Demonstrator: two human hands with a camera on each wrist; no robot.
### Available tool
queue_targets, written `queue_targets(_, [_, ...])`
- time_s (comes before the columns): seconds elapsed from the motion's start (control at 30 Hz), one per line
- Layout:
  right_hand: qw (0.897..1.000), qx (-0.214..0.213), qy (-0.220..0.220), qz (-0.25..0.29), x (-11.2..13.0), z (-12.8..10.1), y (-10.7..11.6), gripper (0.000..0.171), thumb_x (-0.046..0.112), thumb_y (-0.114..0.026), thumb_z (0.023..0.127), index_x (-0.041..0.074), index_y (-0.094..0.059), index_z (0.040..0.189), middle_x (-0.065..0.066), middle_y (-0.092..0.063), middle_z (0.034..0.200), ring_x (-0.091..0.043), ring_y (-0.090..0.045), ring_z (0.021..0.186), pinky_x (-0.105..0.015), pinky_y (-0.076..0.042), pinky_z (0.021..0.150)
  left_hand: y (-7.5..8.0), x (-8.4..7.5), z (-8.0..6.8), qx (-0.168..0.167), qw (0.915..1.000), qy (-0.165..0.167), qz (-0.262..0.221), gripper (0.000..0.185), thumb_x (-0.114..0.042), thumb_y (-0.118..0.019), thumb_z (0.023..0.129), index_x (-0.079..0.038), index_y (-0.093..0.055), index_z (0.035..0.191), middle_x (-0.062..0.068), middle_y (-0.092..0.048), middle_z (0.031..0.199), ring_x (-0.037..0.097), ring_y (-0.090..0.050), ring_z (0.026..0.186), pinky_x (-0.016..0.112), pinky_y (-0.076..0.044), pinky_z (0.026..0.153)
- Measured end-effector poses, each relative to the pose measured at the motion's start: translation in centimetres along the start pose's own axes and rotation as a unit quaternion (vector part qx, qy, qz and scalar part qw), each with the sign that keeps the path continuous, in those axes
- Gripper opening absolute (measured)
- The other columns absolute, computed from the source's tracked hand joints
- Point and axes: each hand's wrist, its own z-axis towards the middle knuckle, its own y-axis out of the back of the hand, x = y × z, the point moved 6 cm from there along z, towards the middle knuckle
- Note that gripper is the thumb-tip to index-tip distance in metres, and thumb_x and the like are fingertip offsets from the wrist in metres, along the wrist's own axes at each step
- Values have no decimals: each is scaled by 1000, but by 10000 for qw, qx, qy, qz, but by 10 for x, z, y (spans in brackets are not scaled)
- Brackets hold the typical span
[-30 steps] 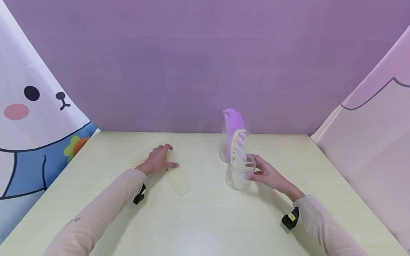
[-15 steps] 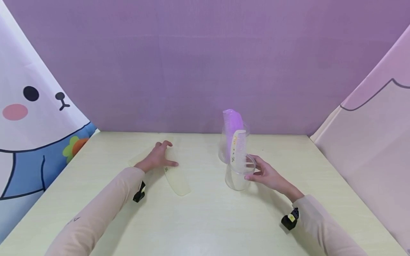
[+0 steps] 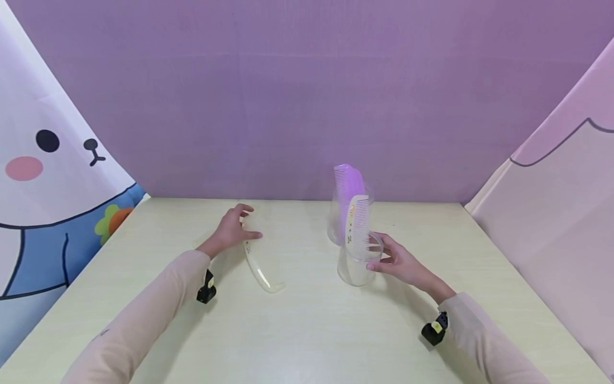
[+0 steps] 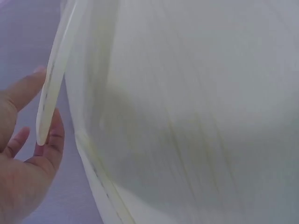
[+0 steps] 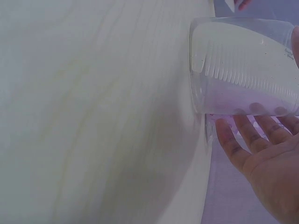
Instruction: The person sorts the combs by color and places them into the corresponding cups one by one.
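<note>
My left hand [image 3: 229, 229] pinches a cream comb [image 3: 256, 269] between thumb and fingers, its narrow edge turned up. In the left wrist view the comb [image 4: 56, 70] stands tilted above the table, and a second cream comb [image 4: 103, 179] lies flat below; in the head view my hand covers most of that one. My right hand [image 3: 400, 261] grips the rim of a clear plastic cup [image 3: 349, 272], fingers along one side and thumb on the other. Inside this cup a cream comb [image 3: 357, 221] with a printed pattern stands upright, teeth facing right.
Just behind the gripped cup is another clear cup [image 3: 333, 224] with a purple comb [image 3: 354, 184] standing in it. The pale wooden table [image 3: 307, 330] ends at a purple backdrop [image 3: 288, 106]. Printed cloths hang at both sides.
The comb under my left hand was lying flat and is now tipped up on its edge. That hand has shifted slightly back and left; my right hand keeps its hold on the cup.
</note>
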Motion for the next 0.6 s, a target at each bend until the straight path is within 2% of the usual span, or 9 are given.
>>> queue_targets(0.1, [10000,-8,-15,-18,0,0,0,70,12,-66,83,4,-26,140,-23,-34,141,-42,-38,125,-34,-48,91,2,1,1,16,9996,41,-272,67,-14,-77,72,-2,-40,126,30,-43,126,43,-51,106,47,-45,90])
queue_targets(0.27, [10000,-2,-14,-23,-2,0,1,70,13,-66,83,4,-26,140,-22,-34,141,-42,-38,125,-37,-48,91,3,-1,2,46,9990,127,-438,65,-16,-76,72,-6,-41,126,25,-48,124,36,-51,106,44,-46,88])
queue_targets(0.43, [10000,7,-24,-2,-3,0,1,69,13,-65,83,6,-27,140,-20,-35,141,-42,-38,125,-38,-47,92,6,-11,1,-73,9988,51,-479,63,-15,-76,72,-6,-43,125,22,-53,118,32,-51,103,40,-47,84])
queue_targets(0.6, [10000,20,-43,56,-4,0,0,69,13,-65,83,7,-28,140,-19,-35,141,-41,-38,125,-38,-47,92,8,-22,-1,-165,9979,-109,-610,61,-12,-74,74,-6,-44,126,22,-50,120,33,-53,100,37,-50,79])
